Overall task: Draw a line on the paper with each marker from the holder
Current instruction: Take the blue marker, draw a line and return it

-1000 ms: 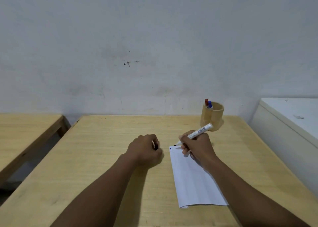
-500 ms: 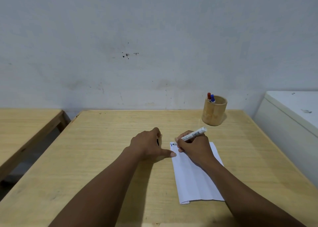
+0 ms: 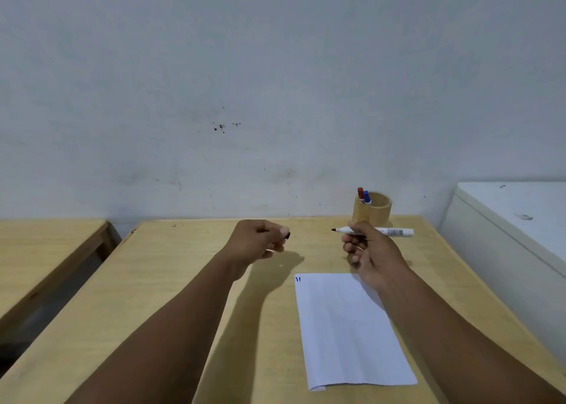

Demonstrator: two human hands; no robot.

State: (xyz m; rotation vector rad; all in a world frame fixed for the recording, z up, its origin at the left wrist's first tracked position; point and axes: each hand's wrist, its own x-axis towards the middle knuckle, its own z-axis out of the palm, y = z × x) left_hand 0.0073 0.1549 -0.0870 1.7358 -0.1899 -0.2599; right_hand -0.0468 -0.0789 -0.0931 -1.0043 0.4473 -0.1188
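A white sheet of paper (image 3: pixel 349 330) lies on the wooden table (image 3: pixel 171 296), with two short dark strokes (image 3: pixel 298 279) at its top left corner. My right hand (image 3: pixel 372 253) is raised above the paper's far edge and holds an uncapped white marker (image 3: pixel 395 231) level, its dark tip pointing left. My left hand (image 3: pixel 257 239) hovers to the left, fingers closed on the marker's black cap (image 3: pixel 287 235), which peeks out at the fingertips. A round wooden holder (image 3: pixel 372 209) at the back of the table carries a red marker (image 3: pixel 360 193) and a blue marker (image 3: pixel 367 197).
A pale wall rises directly behind the table. A second wooden table (image 3: pixel 46 250) stands to the left across a dark gap. A white cabinet or appliance (image 3: pixel 514 238) sits against the table's right side.
Both hands have lifted off the paper and moved away from me. A second stroke now shows beside the first. The marker has swung from writing angle to level.
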